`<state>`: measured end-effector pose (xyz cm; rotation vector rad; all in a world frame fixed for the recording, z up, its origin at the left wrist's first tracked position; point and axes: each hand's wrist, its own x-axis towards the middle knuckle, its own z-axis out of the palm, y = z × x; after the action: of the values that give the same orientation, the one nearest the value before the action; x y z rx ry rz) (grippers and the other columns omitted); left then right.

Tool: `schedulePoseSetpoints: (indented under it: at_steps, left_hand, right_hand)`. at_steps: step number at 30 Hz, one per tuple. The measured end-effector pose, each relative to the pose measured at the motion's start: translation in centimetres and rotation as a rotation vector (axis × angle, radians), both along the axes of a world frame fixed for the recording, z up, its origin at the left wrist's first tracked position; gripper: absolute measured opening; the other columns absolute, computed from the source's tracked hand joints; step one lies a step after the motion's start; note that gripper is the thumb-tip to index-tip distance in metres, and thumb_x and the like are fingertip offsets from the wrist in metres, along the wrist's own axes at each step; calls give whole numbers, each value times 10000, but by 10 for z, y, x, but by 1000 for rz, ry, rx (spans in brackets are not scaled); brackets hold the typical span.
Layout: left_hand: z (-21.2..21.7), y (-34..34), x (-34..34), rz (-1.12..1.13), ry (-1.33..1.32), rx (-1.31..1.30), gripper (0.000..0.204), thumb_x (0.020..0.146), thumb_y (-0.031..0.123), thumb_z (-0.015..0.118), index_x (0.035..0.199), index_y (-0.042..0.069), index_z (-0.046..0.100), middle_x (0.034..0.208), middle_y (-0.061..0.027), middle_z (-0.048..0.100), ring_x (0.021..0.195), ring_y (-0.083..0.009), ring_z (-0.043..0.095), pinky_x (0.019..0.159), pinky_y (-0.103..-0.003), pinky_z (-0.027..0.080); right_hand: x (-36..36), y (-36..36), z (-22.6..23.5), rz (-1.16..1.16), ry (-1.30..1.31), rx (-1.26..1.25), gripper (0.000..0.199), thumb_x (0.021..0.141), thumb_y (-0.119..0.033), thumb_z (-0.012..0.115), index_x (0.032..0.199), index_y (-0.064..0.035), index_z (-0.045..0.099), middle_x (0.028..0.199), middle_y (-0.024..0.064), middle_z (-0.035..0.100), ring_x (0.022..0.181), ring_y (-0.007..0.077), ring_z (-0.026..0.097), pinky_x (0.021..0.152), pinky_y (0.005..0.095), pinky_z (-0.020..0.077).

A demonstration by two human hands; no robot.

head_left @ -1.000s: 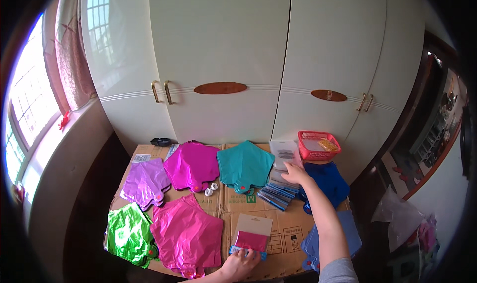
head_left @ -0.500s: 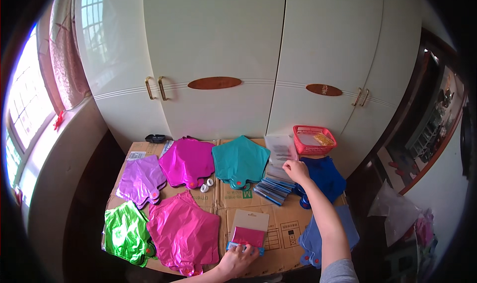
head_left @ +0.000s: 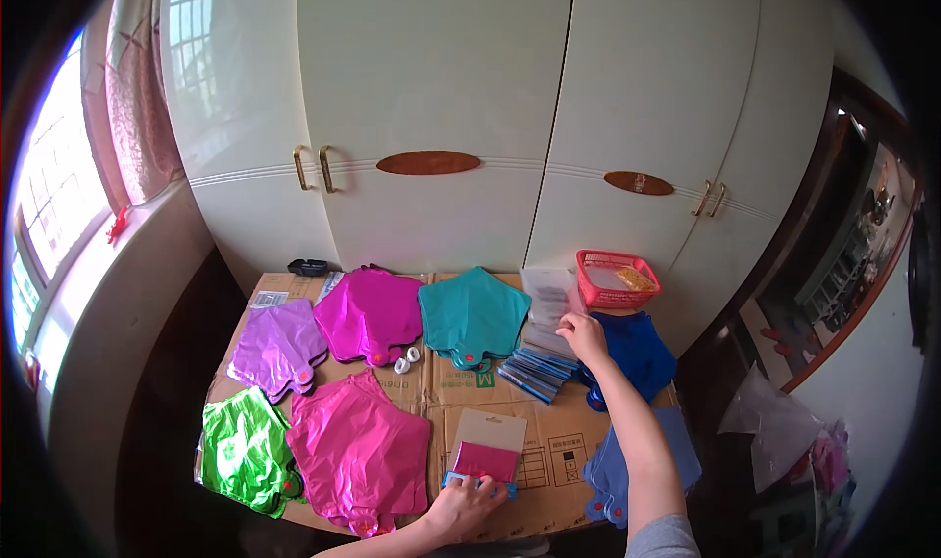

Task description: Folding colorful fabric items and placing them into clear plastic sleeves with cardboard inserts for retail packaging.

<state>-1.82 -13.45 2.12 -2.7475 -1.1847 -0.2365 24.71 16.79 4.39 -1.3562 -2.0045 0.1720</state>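
On the cardboard, a pale hang card [head_left: 491, 429] carries a folded magenta foil piece [head_left: 485, 460] with a blue strip [head_left: 505, 489] at its near end. The fingers of my left hand [head_left: 469, 509] are curled down over that strip, gripping it. My right hand [head_left: 584, 336] is held closed over the near edge of a stack of clear plastic sleeves [head_left: 549, 288]; whether something thin is pinched in it I cannot make out. Just below that hand lies a fanned pile of blue-edged packets [head_left: 535, 374]. Dark blue flat foil balloons [head_left: 642, 357] lie partly behind my right forearm.
Flat foil balloons lie in piles: teal [head_left: 474, 313], purple [head_left: 368, 313], lilac [head_left: 279, 347], green [head_left: 243, 450], pink [head_left: 363, 450] and slate blue [head_left: 608, 465]. A red basket [head_left: 618, 281] and a black object [head_left: 308, 267] sit along the back, below white cabinets [head_left: 431, 87].
The whole view has shifted slightly. My left hand stays on the blue strip, and my right hand remains by the clear sleeves with little visible change.
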Motion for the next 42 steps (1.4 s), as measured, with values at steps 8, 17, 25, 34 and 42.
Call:
schedulePoseSetpoints:
  at_steps: [8,17,25,34,42]
  left_hand:
    - [1,-3,-2,56,-23,-23,493,760,270,599,1221,142,483,1196,-274,498,822,-303,625,676,-433,540]
    - [-15,14,-11,31,-154,109,441,802,202,541,1235,135,494,1129,-211,601,735,-222,622,542,-326,540]
    - [-2,16,-17,71,-205,34,503,768,168,583,1257,97,484,1145,-143,601,785,-233,630,634,-323,552]
    - [-3,8,-21,1,-208,22,498,729,134,606,1218,93,524,1159,-109,620,699,-211,612,596,-317,544]
    - [11,-15,-19,-137,-207,24,506,758,262,633,1231,129,511,1141,-135,611,760,-213,611,572,-324,554]
  right_hand:
    - [-8,-44,22,-97,113,200,144,827,-181,659,925,-99,726,966,92,697,806,301,672,690,383,532]
    - [-46,-218,-19,105,-499,190,191,853,-266,642,906,-83,650,941,52,710,825,174,696,622,311,566]
    - [-28,-237,-20,102,-244,-67,474,838,-300,669,1201,-8,581,1197,150,614,1186,287,539,984,380,450]
    - [2,-242,-47,75,-541,190,204,789,-121,619,953,-20,685,1068,91,680,983,192,650,784,297,556]
    - [-12,-247,-27,83,-338,52,103,808,-156,648,851,-70,683,918,34,678,835,203,646,684,328,558]
